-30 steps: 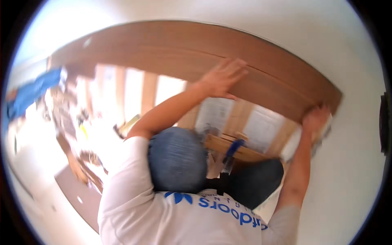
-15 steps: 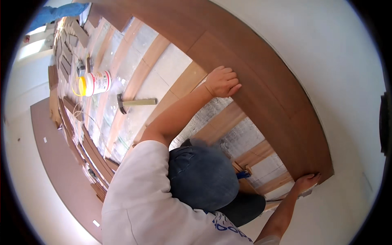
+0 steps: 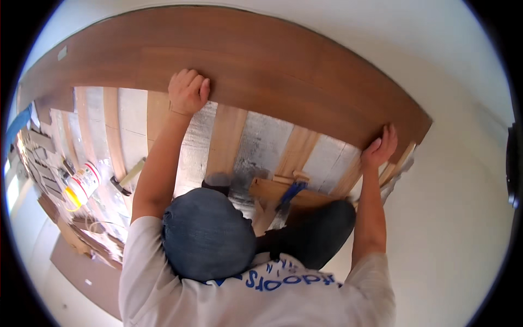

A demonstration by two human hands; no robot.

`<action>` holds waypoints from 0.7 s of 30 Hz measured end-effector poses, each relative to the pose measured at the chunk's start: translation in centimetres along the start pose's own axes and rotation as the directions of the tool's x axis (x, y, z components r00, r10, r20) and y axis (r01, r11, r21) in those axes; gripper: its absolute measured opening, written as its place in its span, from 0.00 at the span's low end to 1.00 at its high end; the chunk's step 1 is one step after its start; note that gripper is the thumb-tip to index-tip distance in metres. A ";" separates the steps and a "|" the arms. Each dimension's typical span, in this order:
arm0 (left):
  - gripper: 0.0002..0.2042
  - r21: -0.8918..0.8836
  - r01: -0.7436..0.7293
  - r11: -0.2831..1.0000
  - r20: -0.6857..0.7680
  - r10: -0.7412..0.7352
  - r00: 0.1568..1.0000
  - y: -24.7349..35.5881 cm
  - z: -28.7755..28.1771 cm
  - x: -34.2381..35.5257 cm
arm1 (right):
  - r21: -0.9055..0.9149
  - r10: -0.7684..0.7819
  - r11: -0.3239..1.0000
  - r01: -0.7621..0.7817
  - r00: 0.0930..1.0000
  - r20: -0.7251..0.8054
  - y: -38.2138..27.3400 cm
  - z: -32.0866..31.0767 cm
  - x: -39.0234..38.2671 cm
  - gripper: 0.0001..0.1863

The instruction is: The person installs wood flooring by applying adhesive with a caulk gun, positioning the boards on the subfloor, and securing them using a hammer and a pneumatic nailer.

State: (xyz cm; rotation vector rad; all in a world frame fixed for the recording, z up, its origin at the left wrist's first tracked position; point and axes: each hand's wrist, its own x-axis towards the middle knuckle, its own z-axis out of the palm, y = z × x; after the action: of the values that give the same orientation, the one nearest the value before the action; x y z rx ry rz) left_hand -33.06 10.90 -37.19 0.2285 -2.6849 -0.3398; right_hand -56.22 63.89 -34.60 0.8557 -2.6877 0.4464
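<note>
Two bare hands are working one long brown plank [image 3: 261,92], which is lying flat ahead of the person, over pale wooden strips [image 3: 226,139]. Left hand [image 3: 189,92] is resting at its near edge, fingers curling together in a loose fist, no held thing showing. Right hand [image 3: 379,148] is touching the same edge close to the right end, fingers lying side by side on top, thumb standing apart (cannot tell if they're clamping the edge, underside is hidden). Judging the handling: pressure probably wants to be staying even between both hands, so neither end is lifting or skewing; fingertips should be keeping clear of the underside; the seam behind deserves watching for gaps. Orientation: long axis is running left to right, roughly square to the strips, looking bowed through the fisheye; its right end is pointing toward the white wall [image 3: 463,180]. Hammer [image 3: 128,175] and white bucket [image 3: 83,185] are lying off left, apart from the plank
</note>
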 end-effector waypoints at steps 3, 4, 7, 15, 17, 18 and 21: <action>0.12 0.012 -0.013 1.000 -0.026 0.013 1.000 -0.1 0.1 -0.1 | -0.036 -0.031 0.999 0.031 1.000 0.002 0.5 0.8 -0.1 0.21; 0.12 0.014 -0.021 1.000 -0.033 0.022 0.999 -0.3 -0.1 -0.2 | -0.049 -0.059 0.997 0.059 0.998 0.004 0.6 1.0 0.0 0.21; 0.12 0.023 0.009 1.000 -0.023 -0.009 1.000 -0.3 -0.7 -0.7 | -0.050 -0.089 0.995 0.088 0.996 -0.011 0.3 1.4 0.0 0.21; 0.14 -0.097 0.040 0.994 -0.071 -0.047 0.996 -1.3 -0.4 -0.5 | -0.007 -0.036 0.999 0.036 0.997 0.066 -0.4 0.6 0.0 0.25; 0.15 -0.082 0.052 0.995 -0.101 -0.061 0.993 -1.3 -1.2 -0.8 | -0.012 -0.058 0.998 0.060 0.991 0.122 -1.6 0.4 0.4 0.25; 0.15 -0.067 0.083 0.994 -0.114 -0.091 0.989 -1.5 -1.4 -1.4 | -0.074 -0.021 0.997 0.037 0.979 0.200 -2.2 0.4 0.5 0.26; 0.14 -0.090 0.086 0.992 -0.162 -0.100 0.982 -2.0 -1.7 -1.9 | -0.202 0.073 0.979 0.002 0.930 0.361 -1.9 0.7 0.9 0.27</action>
State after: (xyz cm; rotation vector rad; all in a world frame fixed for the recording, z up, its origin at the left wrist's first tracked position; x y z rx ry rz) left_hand -30.42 9.01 -37.01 0.3429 -2.4950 -0.4399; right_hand -55.92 61.70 -34.51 0.9075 -3.0235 0.0164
